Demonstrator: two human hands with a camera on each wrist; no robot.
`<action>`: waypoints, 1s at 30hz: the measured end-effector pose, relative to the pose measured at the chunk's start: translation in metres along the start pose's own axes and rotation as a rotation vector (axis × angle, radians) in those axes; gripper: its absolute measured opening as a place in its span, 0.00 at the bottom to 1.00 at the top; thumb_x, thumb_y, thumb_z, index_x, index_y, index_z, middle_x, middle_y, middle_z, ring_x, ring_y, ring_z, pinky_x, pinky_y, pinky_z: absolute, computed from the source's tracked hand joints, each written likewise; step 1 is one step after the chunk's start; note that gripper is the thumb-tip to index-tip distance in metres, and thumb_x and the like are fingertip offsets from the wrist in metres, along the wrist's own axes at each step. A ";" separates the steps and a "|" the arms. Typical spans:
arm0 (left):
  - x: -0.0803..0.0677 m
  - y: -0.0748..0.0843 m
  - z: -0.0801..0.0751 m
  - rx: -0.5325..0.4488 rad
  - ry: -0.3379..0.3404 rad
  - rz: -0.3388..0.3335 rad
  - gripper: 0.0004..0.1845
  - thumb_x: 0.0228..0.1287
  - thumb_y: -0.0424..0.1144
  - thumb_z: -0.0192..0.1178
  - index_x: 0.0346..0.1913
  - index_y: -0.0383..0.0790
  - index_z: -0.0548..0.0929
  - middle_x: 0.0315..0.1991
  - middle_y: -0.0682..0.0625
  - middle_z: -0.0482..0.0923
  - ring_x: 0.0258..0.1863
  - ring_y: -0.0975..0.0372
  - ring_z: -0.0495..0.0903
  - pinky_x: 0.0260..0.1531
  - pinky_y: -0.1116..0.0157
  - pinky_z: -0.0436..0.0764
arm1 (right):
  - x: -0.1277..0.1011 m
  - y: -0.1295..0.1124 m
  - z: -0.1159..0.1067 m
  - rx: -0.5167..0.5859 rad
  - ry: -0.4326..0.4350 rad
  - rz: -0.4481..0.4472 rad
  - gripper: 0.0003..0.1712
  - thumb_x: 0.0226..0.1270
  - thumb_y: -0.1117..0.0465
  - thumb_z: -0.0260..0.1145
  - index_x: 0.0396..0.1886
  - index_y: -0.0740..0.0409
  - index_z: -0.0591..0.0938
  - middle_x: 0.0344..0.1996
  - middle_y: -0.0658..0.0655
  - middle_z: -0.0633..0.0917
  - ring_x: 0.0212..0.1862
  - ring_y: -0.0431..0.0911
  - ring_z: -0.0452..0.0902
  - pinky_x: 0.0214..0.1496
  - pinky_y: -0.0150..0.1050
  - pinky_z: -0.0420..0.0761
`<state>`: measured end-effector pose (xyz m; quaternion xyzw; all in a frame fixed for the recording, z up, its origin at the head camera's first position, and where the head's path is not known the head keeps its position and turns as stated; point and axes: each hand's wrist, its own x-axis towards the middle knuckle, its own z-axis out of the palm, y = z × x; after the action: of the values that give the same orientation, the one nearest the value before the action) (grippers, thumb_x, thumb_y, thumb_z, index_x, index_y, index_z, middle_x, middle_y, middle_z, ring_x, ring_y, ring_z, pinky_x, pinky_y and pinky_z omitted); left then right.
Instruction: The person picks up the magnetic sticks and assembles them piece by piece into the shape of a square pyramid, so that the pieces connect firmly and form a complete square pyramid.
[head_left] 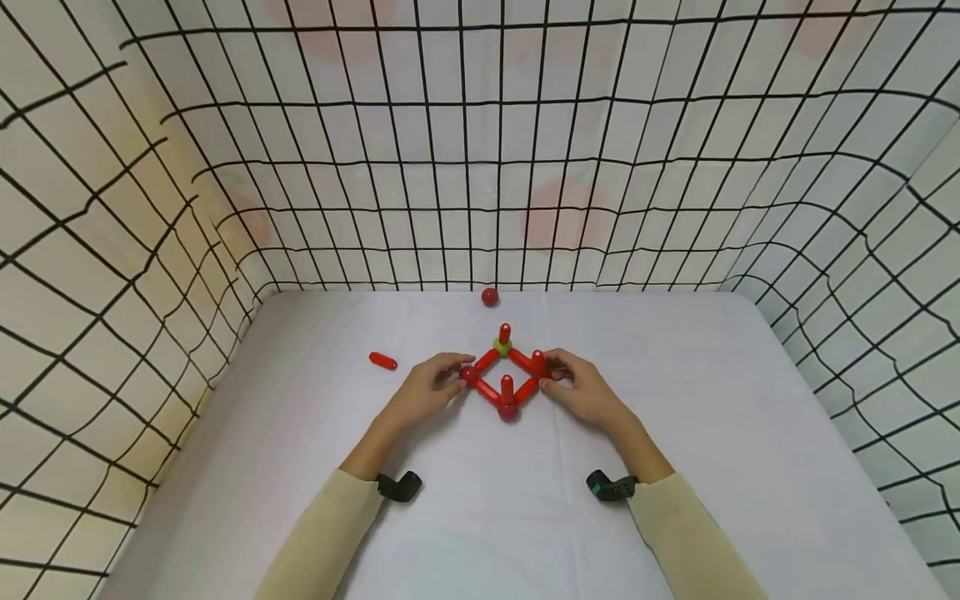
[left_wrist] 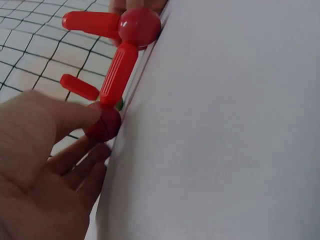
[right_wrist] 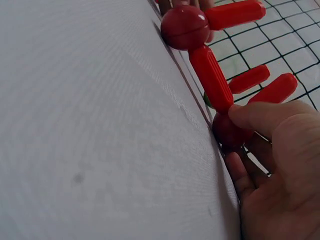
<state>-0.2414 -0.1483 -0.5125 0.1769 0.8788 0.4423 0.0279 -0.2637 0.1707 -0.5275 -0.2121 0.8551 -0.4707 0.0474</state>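
Note:
A flat diamond frame of red rods joined by balls lies on the white table. Its far corner is a green ball. Short red rods stand upright on the far corner, the near corner ball and the right corner. My left hand pinches the left corner ball, whose top the thumb covers in the left wrist view. My right hand pinches the right corner ball under its upright rod; the thumb presses on it.
A loose red rod lies left of the frame. A loose red ball sits at the table's far edge. Grid-patterned walls close in the table on three sides. Black wrist mounts sit at both sleeves.

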 end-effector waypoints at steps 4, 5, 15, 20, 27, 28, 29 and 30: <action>-0.003 0.000 -0.001 0.003 -0.059 0.030 0.21 0.70 0.37 0.67 0.65 0.49 0.82 0.62 0.52 0.81 0.64 0.58 0.80 0.66 0.57 0.79 | 0.001 -0.002 0.003 0.101 0.069 0.055 0.23 0.71 0.65 0.69 0.62 0.60 0.75 0.60 0.62 0.80 0.61 0.56 0.81 0.64 0.44 0.82; -0.005 0.001 -0.001 0.015 -0.056 0.029 0.21 0.69 0.38 0.68 0.64 0.49 0.83 0.61 0.52 0.82 0.62 0.59 0.81 0.65 0.57 0.80 | 0.001 -0.002 0.004 0.132 0.076 0.069 0.22 0.71 0.65 0.68 0.62 0.60 0.74 0.61 0.63 0.80 0.62 0.56 0.81 0.64 0.42 0.82; -0.005 0.005 0.003 0.045 -0.068 0.053 0.20 0.59 0.47 0.77 0.54 0.53 0.85 0.47 0.62 0.85 0.48 0.68 0.83 0.56 0.63 0.83 | -0.004 -0.010 0.004 0.029 -0.115 0.094 0.60 0.54 0.48 0.83 0.81 0.40 0.57 0.80 0.54 0.62 0.77 0.57 0.65 0.76 0.55 0.69; -0.001 0.007 0.006 0.036 -0.074 0.051 0.22 0.57 0.49 0.78 0.53 0.53 0.85 0.44 0.64 0.84 0.45 0.69 0.82 0.53 0.67 0.84 | -0.003 -0.014 0.004 -0.029 -0.119 0.131 0.68 0.46 0.41 0.85 0.82 0.35 0.54 0.80 0.50 0.60 0.76 0.56 0.64 0.77 0.56 0.68; -0.003 0.004 -0.006 0.037 -0.055 0.027 0.18 0.64 0.51 0.72 0.55 0.53 0.85 0.47 0.61 0.85 0.49 0.66 0.83 0.58 0.61 0.83 | -0.003 -0.017 0.005 -0.016 -0.126 0.142 0.67 0.48 0.44 0.85 0.83 0.41 0.55 0.80 0.52 0.61 0.76 0.57 0.65 0.78 0.57 0.66; -0.003 0.004 -0.011 0.049 -0.033 0.016 0.17 0.66 0.51 0.71 0.55 0.53 0.85 0.48 0.60 0.85 0.51 0.64 0.82 0.59 0.59 0.83 | -0.003 -0.018 0.005 -0.016 -0.124 0.145 0.67 0.47 0.44 0.86 0.82 0.40 0.55 0.80 0.52 0.61 0.76 0.57 0.65 0.78 0.57 0.66; -0.003 0.003 -0.016 0.065 -0.007 0.003 0.17 0.68 0.50 0.69 0.56 0.53 0.85 0.50 0.59 0.85 0.52 0.63 0.82 0.61 0.57 0.82 | -0.004 -0.018 0.005 -0.017 -0.124 0.146 0.67 0.47 0.44 0.85 0.82 0.41 0.55 0.80 0.52 0.61 0.76 0.57 0.65 0.78 0.57 0.66; -0.003 0.002 -0.022 0.083 0.023 -0.005 0.16 0.69 0.49 0.68 0.56 0.52 0.84 0.51 0.58 0.84 0.54 0.61 0.82 0.62 0.55 0.81 | -0.004 -0.019 0.005 -0.017 -0.123 0.145 0.67 0.48 0.44 0.85 0.83 0.41 0.55 0.80 0.53 0.61 0.76 0.57 0.64 0.78 0.57 0.67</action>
<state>-0.2421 -0.1652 -0.4982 0.1706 0.8971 0.4074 0.0118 -0.2528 0.1598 -0.5150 -0.1782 0.8678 -0.4447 0.1319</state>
